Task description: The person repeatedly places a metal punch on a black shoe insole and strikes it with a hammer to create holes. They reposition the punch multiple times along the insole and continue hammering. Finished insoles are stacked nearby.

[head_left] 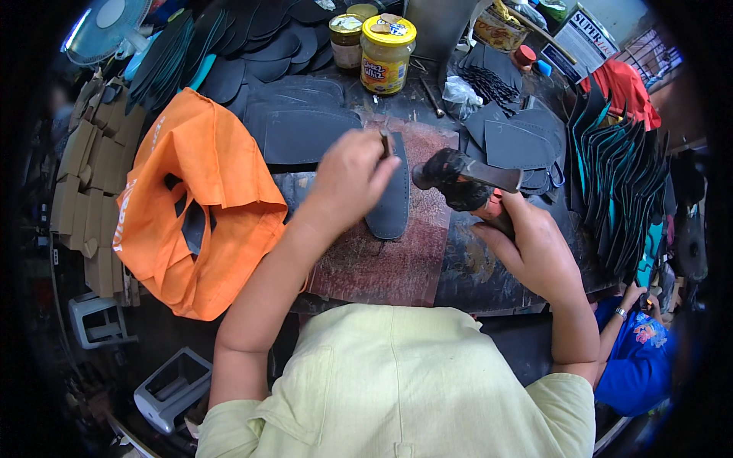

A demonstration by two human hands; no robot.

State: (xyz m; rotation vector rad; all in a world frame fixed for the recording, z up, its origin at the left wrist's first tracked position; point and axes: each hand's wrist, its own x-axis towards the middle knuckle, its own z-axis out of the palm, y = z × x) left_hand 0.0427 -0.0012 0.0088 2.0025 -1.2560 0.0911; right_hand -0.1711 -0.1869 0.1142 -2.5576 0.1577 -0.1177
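Observation:
My left hand (350, 177) is closed around a short metal punch (385, 143), whose top end shows above the fingers; its lower end is hidden. Beneath that hand lies a long black leather-like piece (391, 204) with a row of small holes or stitch marks along its rounded edge. It rests on a worn reddish board (424, 252). To the right, my right hand (538, 243) grips the handle of a hammer (456, 182). Its head has black wrapping and is raised above the board, apart from the punch.
An orange cloth bag (229, 244) lies at the left. Black cut pieces (298, 137) are stacked behind the board, others (523, 143) at the right. Two jars (387, 65) stand at the back. Hanging strips (618, 175) line the right side, near another person in blue (637, 366).

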